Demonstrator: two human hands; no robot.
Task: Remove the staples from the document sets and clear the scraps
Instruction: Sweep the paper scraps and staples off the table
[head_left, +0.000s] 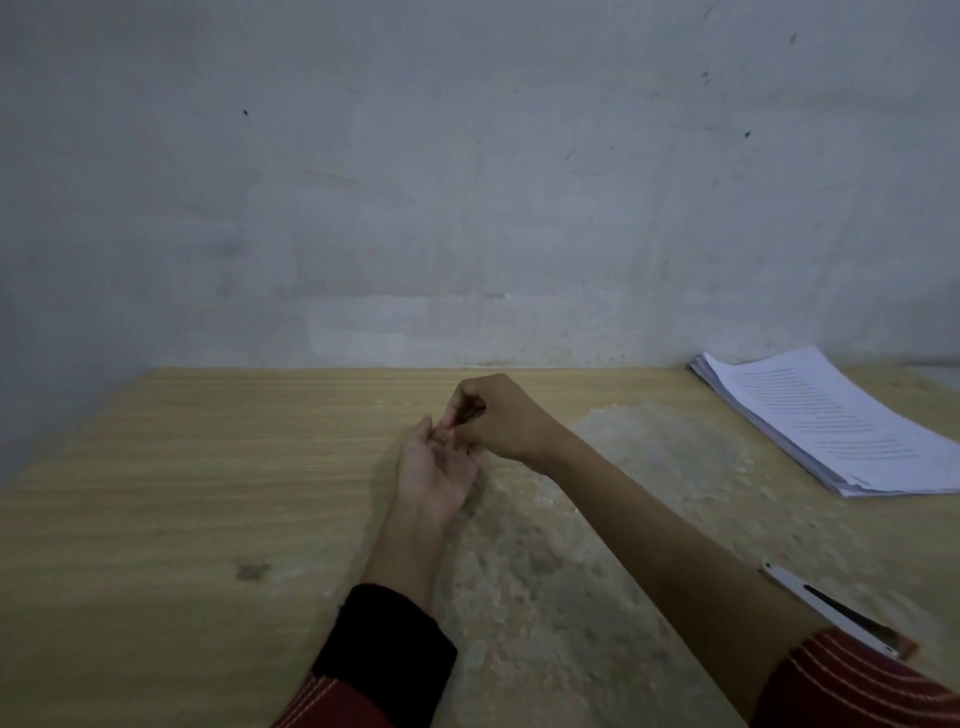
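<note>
Staple: a tiny bent staple (444, 442) lies on the upturned left palm, just under the right fingertips.
Left hand (436, 470): back resting on the worktop (197, 483), grip open, fingers relaxed.
Right hand (501, 421): just above the left fingers, grip drawn into a pinch; whether it holds the staple, cannot tell.
Papers (826, 421): printed stack at the far right, well apart from both hands.
Tool (831, 608): slim metal piece lying beside the right forearm.

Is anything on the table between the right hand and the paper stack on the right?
Nothing visible does. Between the right hand and the paper stack only worn table surface shows. The metal tool lies nearer the camera, beside the right forearm, off that path.
</note>
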